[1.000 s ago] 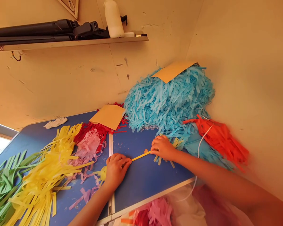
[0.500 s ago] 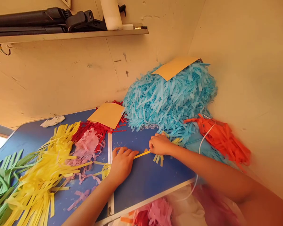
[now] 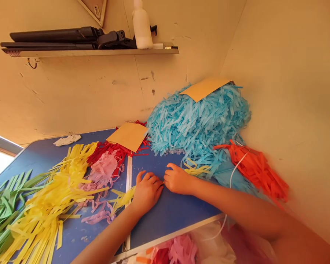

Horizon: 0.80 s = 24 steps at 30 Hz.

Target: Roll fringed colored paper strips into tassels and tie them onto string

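My left hand [image 3: 149,189] is closed low over the blue table, and a bunch of yellow paper strips [image 3: 124,198] fans out from under its wrist side. Close to its fingertips, my right hand [image 3: 177,179] is closed in a pinch. Cut yellow strip ends [image 3: 197,169] show just behind the right hand. The twisted middle of the strips is hidden by my fingers. Beyond the right hand rises a large heap of light blue paper fringe [image 3: 192,124], with an orange-yellow card [image 3: 206,88] on top.
On the left lie green strips [image 3: 5,205], yellow strips [image 3: 55,183], pink strips [image 3: 106,167] and red strips under a card [image 3: 128,135]. An orange-red bundle [image 3: 260,168] with a white cord [image 3: 233,168] is at right. A shelf [image 3: 99,52] holds a white bottle [image 3: 142,31].
My hands have come closer together, the right one moving left toward the left one. The yellow twisted length that showed between them is now out of sight. The camera view has tilted up slightly.
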Each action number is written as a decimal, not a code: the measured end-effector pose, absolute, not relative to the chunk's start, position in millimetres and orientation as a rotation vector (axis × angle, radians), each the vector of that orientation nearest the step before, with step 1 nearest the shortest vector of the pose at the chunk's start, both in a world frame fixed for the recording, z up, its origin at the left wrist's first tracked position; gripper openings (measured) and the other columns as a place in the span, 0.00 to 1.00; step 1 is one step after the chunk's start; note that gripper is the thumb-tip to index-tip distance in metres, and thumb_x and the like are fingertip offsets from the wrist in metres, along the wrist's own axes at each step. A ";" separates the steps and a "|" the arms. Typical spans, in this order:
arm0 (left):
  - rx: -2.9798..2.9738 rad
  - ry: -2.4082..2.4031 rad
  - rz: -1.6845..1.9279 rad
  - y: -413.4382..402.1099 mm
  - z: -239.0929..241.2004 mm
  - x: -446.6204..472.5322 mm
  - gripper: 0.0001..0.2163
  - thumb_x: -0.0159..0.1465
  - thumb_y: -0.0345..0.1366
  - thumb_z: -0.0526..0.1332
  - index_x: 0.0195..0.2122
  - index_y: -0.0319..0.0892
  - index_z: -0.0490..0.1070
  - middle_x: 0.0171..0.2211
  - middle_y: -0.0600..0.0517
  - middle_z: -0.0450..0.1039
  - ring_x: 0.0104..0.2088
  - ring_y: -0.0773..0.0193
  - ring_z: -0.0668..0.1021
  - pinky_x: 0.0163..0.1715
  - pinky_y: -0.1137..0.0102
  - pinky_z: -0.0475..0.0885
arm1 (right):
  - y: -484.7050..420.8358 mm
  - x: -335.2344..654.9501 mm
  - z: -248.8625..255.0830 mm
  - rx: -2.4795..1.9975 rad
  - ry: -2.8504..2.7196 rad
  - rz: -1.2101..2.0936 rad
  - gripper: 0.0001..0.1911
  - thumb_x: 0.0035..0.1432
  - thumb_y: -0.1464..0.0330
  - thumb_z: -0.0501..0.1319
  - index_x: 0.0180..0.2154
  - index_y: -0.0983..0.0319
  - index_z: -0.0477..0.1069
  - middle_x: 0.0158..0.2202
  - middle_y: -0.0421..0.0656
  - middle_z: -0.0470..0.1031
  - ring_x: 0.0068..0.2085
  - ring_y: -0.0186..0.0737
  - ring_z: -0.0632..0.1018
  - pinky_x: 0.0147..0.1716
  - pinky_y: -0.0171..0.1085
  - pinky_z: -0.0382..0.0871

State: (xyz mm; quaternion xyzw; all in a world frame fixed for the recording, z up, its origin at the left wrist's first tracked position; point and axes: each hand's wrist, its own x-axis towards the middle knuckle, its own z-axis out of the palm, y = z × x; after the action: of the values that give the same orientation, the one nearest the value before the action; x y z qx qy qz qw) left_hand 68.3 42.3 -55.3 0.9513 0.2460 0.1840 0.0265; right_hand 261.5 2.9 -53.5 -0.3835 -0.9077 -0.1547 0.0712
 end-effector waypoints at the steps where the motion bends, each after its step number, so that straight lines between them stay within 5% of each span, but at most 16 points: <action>1: 2.934 0.781 0.643 41.4 -56.6 69.5 0.08 0.66 0.32 0.58 0.36 0.46 0.78 0.34 0.51 0.79 0.43 0.56 0.75 0.55 0.50 0.56 | 3.7 260.7 -53.2 -1.149 -2.692 -0.500 0.14 0.63 0.76 0.54 0.28 0.63 0.75 0.26 0.42 0.75 0.31 0.39 0.69 0.53 0.50 0.53; 7: 2.921 0.748 1.190 19.4 -14.1 52.2 0.08 0.65 0.28 0.59 0.33 0.46 0.76 0.30 0.55 0.79 0.38 0.61 0.77 0.55 0.55 0.54 | -28.4 238.1 -8.0 -1.305 -2.315 -0.250 0.13 0.66 0.70 0.55 0.31 0.62 0.74 0.31 0.42 0.79 0.34 0.37 0.72 0.45 0.45 0.55; 11: 2.804 0.662 1.468 -21.5 39.5 29.5 0.07 0.62 0.26 0.63 0.31 0.46 0.75 0.28 0.57 0.78 0.33 0.64 0.77 0.55 0.56 0.56 | -67.9 220.3 42.3 -1.354 -1.917 0.581 0.11 0.65 0.65 0.59 0.33 0.58 0.78 0.33 0.39 0.81 0.34 0.36 0.76 0.41 0.41 0.58; 16: 2.652 0.683 1.391 -63.7 60.7 15.0 0.08 0.62 0.25 0.62 0.36 0.47 0.75 0.27 0.58 0.76 0.29 0.68 0.76 0.53 0.61 0.60 | -93.3 207.9 57.2 -1.175 -1.290 1.504 0.17 0.46 0.56 0.71 0.23 0.63 0.76 0.22 0.39 0.75 0.24 0.33 0.70 0.26 0.34 0.59; 20: 2.486 0.717 1.288 -84.0 53.7 9.5 0.09 0.64 0.27 0.59 0.41 0.47 0.75 0.30 0.57 0.76 0.31 0.68 0.78 0.51 0.65 0.66 | -113.3 190.6 41.5 -1.028 -0.924 1.645 0.20 0.41 0.56 0.74 0.21 0.64 0.72 0.17 0.35 0.68 0.19 0.26 0.63 0.20 0.30 0.51; 24: 2.276 0.845 1.454 -97.5 45.3 11.1 0.06 0.63 0.29 0.62 0.36 0.48 0.76 0.28 0.59 0.77 0.27 0.70 0.78 0.49 0.68 0.70 | -131.1 172.5 33.6 -0.962 -0.766 1.645 0.20 0.44 0.57 0.74 0.22 0.64 0.70 0.16 0.34 0.67 0.17 0.25 0.62 0.18 0.28 0.49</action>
State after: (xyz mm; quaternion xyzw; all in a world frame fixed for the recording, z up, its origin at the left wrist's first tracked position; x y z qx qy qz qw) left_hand 11.1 -97.5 45.3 0.7945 0.2951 0.5076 0.1549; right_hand 172.5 -131.1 33.6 -0.4008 -0.3191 0.6855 0.5173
